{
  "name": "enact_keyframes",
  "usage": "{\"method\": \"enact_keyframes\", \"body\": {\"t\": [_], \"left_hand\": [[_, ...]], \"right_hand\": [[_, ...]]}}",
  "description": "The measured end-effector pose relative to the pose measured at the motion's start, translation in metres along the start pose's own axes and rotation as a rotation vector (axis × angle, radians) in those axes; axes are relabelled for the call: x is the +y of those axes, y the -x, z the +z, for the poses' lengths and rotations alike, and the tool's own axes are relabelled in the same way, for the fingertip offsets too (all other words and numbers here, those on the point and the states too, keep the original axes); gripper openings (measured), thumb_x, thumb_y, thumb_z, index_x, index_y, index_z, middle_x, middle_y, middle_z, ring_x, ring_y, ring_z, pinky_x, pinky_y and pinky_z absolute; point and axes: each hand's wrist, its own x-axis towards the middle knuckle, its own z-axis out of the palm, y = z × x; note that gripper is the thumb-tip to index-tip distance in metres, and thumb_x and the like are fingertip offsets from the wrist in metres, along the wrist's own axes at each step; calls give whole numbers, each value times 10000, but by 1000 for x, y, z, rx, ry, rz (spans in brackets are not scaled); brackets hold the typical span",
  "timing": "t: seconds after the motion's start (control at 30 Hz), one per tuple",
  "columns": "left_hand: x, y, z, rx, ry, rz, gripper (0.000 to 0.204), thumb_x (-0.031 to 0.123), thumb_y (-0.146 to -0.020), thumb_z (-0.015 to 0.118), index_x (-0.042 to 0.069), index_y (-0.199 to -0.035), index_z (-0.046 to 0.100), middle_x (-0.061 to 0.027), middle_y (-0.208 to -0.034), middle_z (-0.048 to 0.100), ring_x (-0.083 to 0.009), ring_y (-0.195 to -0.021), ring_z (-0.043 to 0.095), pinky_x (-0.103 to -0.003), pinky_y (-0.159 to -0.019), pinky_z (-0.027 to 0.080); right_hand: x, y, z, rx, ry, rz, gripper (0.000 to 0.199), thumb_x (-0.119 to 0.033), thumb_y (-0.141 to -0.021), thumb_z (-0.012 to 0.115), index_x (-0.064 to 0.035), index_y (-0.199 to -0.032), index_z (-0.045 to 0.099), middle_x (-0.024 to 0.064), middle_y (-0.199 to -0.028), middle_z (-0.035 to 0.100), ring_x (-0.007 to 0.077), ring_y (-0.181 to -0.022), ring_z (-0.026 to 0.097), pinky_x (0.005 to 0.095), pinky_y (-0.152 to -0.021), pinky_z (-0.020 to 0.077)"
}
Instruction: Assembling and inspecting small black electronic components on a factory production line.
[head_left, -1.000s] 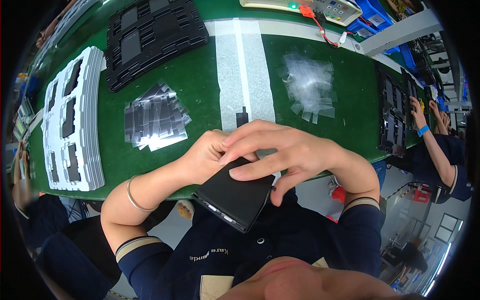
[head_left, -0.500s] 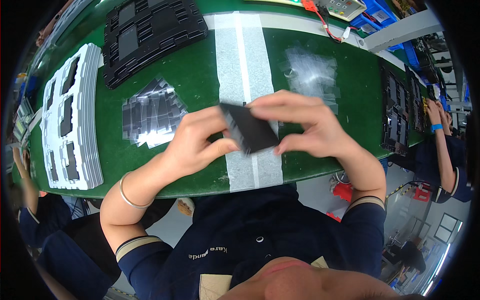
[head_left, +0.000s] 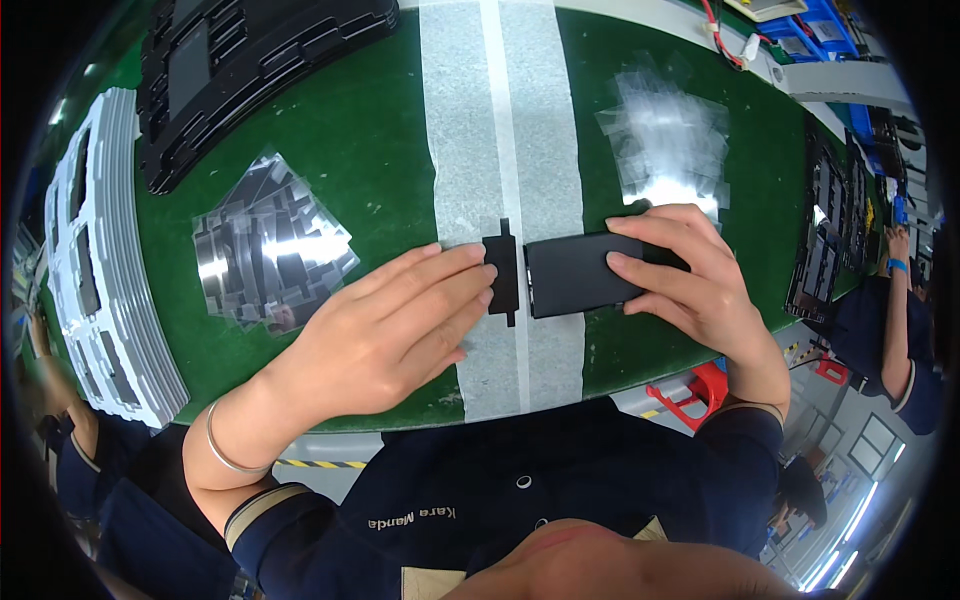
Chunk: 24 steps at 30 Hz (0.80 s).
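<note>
In the head view, your flat, matte-black rectangular case (head_left: 575,278), tilted midair moments ago, lies level over the speckled white strip (head_left: 458,150), which brings its end just beside a thin black tabbed sheet (head_left: 504,278). Your right hand (head_left: 708,295) clamps the case; your left hand (head_left: 378,335), fingers straight, touches the sheet, gripping nothing visible.

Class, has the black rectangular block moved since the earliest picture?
Yes: judged against the pale strip, the black block has moved forward and rightward, to the right of the white centre line.
</note>
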Motion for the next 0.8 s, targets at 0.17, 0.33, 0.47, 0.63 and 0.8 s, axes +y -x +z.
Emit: {"method": "enact_keyframes", "body": {"t": [0.17,0.33,0.47,0.63,0.8], "left_hand": [[0,1,1,-33,-40,18,482,130,-574,689,-25,-1021,594,-145,-1123,553,-313,-1105,510,-414,-924,425],[-1,0,2,-70,-65,29,473,148,-600,673,-12,-1039,599,-143,-1140,552,-289,-1137,497,-401,-960,398],[-1,-1,2,-84,-44,22,478,151,-605,674,-15,-1047,600,-142,-1148,550,-285,-1135,501,-394,-957,407],[-1,-1,2,-96,-36,8,463,151,-627,664,-12,-1056,601,-136,-1156,551,-278,-1133,506,-383,-949,417],[0,0,3,-97,-54,-9,446,160,-646,656,-2,-1059,604,-128,-1166,551,-266,-1129,512,-372,-938,427]], "right_hand": [[1,-2,-2,-41,-16,22,445,-95,-538,726,-61,-976,652,103,-1129,549,274,-955,506,346,-784,457],[6,-2,-2,-57,-6,-7,436,-103,-538,724,-40,-964,651,122,-1122,552,276,-953,507,343,-766,466],[9,-3,-2,-49,-26,-32,426,-112,-538,723,-19,-948,653,131,-1117,557,267,-936,511,331,-742,475],[15,-4,0,-30,-52,-56,407,-129,-544,724,-15,-930,662,137,-1108,563,261,-917,513,325,-736,474],[15,-7,2,-21,-60,-70,400,-144,-555,723,-11,-927,664,140,-1101,566,257,-904,511,318,-726,466]]}}
